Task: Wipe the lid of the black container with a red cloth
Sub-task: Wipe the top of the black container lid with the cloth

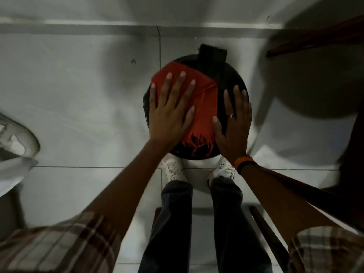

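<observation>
Left hand (169, 115) spread flat on red cloth (204, 99) | right hand (234, 123) flat on lid (232, 79)

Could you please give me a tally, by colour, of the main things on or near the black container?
Red: 1, the red cloth under the left hand.
Black: 1, the lid, with the right hand flat on it.
White: 2, the shoes.
Orange: 1, the wristband.
Total: 5.
</observation>
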